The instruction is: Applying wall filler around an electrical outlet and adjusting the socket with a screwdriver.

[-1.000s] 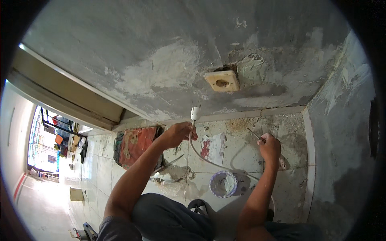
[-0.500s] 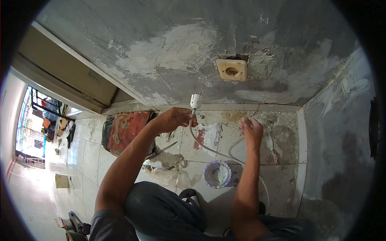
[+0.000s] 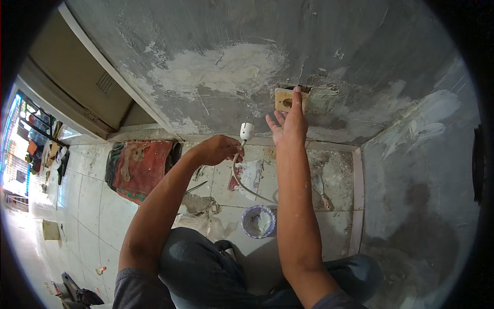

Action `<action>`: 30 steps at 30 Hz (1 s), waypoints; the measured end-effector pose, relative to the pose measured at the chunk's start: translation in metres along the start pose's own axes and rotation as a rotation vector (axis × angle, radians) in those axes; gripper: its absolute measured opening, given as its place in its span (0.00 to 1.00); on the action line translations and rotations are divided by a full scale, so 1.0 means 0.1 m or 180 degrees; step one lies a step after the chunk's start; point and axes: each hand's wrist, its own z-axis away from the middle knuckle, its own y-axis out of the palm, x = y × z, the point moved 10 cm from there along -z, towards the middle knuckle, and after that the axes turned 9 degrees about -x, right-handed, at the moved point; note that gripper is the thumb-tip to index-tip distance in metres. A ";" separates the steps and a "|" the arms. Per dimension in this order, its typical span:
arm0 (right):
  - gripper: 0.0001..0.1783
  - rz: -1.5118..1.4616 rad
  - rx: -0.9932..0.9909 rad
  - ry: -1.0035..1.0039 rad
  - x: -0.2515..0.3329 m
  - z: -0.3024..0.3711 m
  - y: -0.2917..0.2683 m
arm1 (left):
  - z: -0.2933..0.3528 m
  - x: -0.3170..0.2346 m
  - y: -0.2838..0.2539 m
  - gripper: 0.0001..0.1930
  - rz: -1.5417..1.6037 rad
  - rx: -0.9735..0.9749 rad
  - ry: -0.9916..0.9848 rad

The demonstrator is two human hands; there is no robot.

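My left hand [image 3: 218, 150] is closed in a pinch on the grey cable [image 3: 237, 177] just below its white two-pin plug [image 3: 247, 131]. The plug's pins point up toward the wall, standing apart from it. My right hand [image 3: 292, 123] is raised at the yellowed wall socket [image 3: 283, 99], its thumb stretched up across the right part of the plate. The other fingers are spread below the plate's lower edge; whether they touch it I cannot tell. The socket sits tilted, with a dark gap in the wall along its top. Farther down, the cable passes behind my right forearm.
A purple-rimmed bowl [image 3: 259, 221] with pale paste stands on the tiles before me. Left of my left hand lies a folded red cloth [image 3: 141, 167]. A scraper [image 3: 324, 198] lies right of my forearm. The grey wall [image 3: 360, 67] carries white filler patches; a doorway is at left.
My right hand has risen from above the floor to the wall socket, its fingers now spread. My left hand still holds the cable and plug. The view has shifted slightly.
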 end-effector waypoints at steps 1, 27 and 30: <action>0.55 -0.0028 -0.0116 -0.0017 -0.01 -0.01 0.00 | 0.01 0.00 -0.01 0.18 -0.0042 -0.0003 0.0054; 0.34 -0.0385 0.0565 -0.0814 -0.14 -0.25 -0.16 | 0.06 0.03 -0.03 0.15 0.0083 0.0014 -0.0013; 0.32 -0.0417 0.0721 -0.0801 -0.12 -0.32 -0.23 | 0.02 -0.03 0.00 0.14 0.0082 0.0057 0.0037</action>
